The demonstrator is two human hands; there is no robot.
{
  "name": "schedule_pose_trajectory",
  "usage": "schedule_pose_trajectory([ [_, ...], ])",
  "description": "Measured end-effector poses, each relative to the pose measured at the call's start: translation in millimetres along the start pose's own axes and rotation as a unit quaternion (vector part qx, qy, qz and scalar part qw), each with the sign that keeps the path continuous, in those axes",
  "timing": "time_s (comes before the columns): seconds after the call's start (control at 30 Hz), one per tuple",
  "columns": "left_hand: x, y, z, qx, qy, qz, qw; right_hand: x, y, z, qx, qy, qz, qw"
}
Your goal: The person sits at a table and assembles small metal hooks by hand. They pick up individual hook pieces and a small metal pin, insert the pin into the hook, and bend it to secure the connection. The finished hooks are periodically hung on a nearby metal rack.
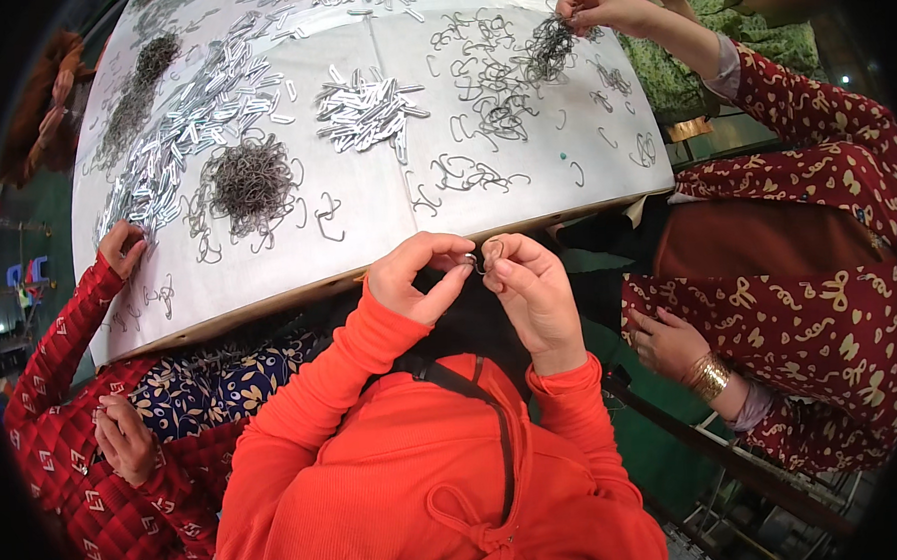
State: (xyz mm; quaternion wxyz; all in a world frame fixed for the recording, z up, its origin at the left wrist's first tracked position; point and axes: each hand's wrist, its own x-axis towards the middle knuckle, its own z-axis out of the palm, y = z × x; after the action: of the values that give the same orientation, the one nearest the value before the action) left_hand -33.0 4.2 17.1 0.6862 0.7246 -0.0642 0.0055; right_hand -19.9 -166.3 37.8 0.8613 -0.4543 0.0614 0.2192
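White table (pixel 386 213), hands (pixel 473 274) pinching what looks like a wire hook (pixel 486 255)

Left hand (pixel 416 278) and right hand (pixel 531 286) pinch a small bent grey wire hook (pixel 485 258) together. Just beyond: white round table (pixel 385 198) edge, heaped with hooks.

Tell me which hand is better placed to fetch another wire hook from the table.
Probably the left hand: it lies nearer the loose wire hooks and its fingers only steady the small metal clip. The right hand pinches the wire hook being fitted, so it is busier.
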Motion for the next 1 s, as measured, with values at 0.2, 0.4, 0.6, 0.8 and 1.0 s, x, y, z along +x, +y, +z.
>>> schedule_pose_trajectory([
  [0.2, -5, 2, 0, 0.005, 0.004, 0.002, 1.0, -3, 13, 7, 0.015, 0.04, -0.021, 0.999],
  [0.4, -3, -5, -10, 0.023, -0.062, 0.042, 0.997, -7, 33, 20, -0.102, 0.028, -0.2, 0.974],
  [0.6, 61, -57, -45, 0.26, 0.014, 0.092, 0.961, -15, 48, 12, -0.273, 0.049, -0.265, 0.923],
  [0.8, 110, -102, -50, 0.43, 0.076, 0.103, 0.894, -18, 52, 8, -0.293, 0.055, -0.263, 0.918],
  [1.0, 86, -78, -51, 0.26, 0.023, -0.014, 0.965, -15, 45, 7, -0.276, 0.081, -0.261, 0.922],
])
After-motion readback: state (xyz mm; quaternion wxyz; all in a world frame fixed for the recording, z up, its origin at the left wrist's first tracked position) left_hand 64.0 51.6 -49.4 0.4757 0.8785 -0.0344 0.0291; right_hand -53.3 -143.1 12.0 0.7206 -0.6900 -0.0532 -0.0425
